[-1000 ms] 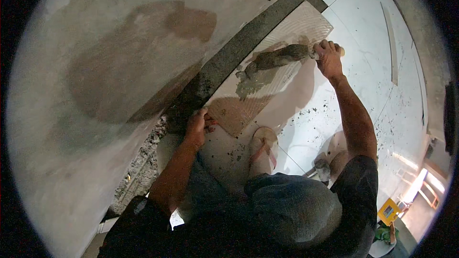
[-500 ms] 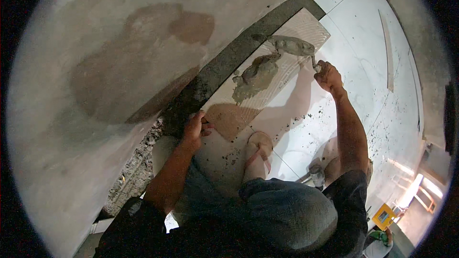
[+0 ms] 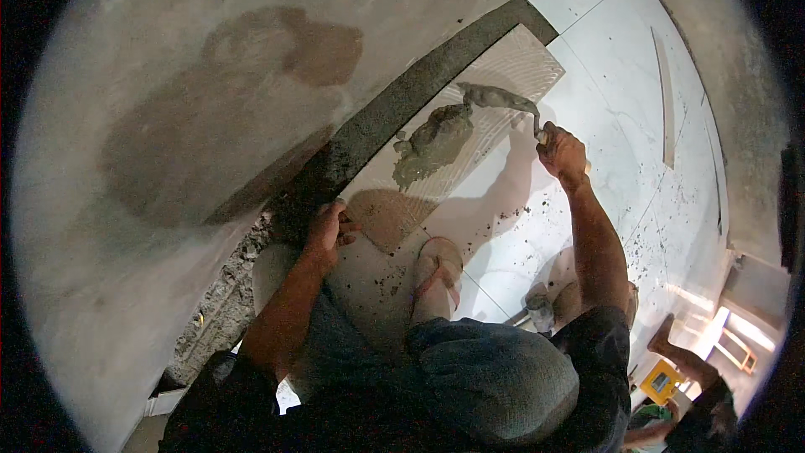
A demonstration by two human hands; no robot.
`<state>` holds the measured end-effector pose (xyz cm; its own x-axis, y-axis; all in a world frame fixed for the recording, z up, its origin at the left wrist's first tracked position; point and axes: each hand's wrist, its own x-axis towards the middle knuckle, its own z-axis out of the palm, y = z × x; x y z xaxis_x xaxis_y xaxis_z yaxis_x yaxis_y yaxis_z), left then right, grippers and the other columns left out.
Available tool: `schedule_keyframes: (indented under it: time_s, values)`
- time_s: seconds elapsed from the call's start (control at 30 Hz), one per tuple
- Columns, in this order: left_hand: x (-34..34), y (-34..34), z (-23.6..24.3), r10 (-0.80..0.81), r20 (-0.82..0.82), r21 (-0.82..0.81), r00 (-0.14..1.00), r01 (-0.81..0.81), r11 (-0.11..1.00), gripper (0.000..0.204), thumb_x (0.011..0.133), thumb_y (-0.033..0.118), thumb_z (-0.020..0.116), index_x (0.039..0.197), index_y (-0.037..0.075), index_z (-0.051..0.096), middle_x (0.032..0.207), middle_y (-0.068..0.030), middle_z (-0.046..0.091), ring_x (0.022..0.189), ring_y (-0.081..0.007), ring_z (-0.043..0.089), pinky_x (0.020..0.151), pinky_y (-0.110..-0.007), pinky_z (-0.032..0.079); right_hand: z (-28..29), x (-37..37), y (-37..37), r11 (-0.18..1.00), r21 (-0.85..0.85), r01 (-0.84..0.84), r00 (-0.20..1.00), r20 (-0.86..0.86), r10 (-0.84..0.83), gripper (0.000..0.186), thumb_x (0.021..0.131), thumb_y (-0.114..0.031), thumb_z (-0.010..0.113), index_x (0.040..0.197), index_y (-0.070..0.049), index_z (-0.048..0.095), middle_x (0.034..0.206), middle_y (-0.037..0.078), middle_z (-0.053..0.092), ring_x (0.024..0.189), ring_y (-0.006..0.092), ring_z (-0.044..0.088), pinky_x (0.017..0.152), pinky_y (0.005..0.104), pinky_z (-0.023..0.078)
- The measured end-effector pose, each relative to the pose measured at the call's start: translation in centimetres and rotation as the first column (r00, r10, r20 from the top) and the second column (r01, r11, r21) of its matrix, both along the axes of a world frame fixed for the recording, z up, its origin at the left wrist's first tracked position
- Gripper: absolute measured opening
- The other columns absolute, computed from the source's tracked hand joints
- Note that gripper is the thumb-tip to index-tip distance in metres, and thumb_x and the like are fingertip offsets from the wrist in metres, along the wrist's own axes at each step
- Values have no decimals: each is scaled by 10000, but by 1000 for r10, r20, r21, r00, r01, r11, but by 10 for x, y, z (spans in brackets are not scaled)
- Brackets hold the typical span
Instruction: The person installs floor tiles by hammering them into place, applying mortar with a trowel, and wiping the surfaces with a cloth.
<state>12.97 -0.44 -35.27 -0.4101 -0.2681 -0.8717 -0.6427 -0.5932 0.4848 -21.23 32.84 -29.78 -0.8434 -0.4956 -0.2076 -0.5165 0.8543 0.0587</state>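
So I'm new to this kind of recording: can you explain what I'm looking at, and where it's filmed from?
There is no machine here, just a person working with two bare hands. The view comes from the left of two fisheye cameras worn on their head, looking down, so straight edges bend.

The right hand holds a trowel caked in grey mortar by its handle. The left hand is at the near left corner of a rectangular beige tile with a ridged face up; whether it grips is hard to tell. A lumpy grey mortar heap sits on that tile.

Around it are a dark grey strip along the wall and glossy white floor tiles. At lower right, another person's arm shows.
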Motion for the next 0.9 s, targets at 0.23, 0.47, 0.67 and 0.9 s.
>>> schedule_keyframes:
  time_s: [0.23, 0.47, 0.67, 0.9]
  values:
    - [-4, 2, 9, 35, 41, 8, 999, -36, 999, 475, 938, 341, 513, 1292, 36, 428, 1128, -91, 553, 817, -204, 638, 629, -339, 502, -1, -9, -4, 994, 18, -111, 991, -71, 112, 279, 789, -255, 626, 1000, -104, 527, 879, 133, 617, 803, 339, 645, 681, 453, 523]
    - [0, 3, 5, 27, 47, -22, 999, -26, 999, 505, 946, 358, 504, 1337, 49, 423, 1176, -90, 547, 802, -194, 632, 647, -335, 494, -8, -16, -18, 984, -18, -180, 983, -34, 179, 452, 740, -335, 639, 1117, -106, 540, 942, 136, 606, 921, 306, 618, 780, 450, 491]
    - [0, 2, -5, -6, 118, -68, 993, 14, 998, 477, 958, 362, 493, 1313, 46, 454, 1157, -87, 561, 813, -186, 630, 649, -336, 485, -21, -31, 1, 982, 47, -183, 980, -74, 186, 325, 707, -250, 629, 992, -109, 558, 890, 116, 588, 883, 303, 602, 753, 452, 467]
    - [0, 4, -9, -1, 80, -31, 997, 4, 1000, 445, 946, 368, 506, 1229, 24, 503, 1072, -101, 587, 812, -189, 640, 603, -356, 492, -13, -29, 9, 991, -7, -130, 991, -26, 130, 351, 712, -282, 624, 1027, -136, 572, 908, 108, 592, 899, 302, 605, 746, 470, 468]
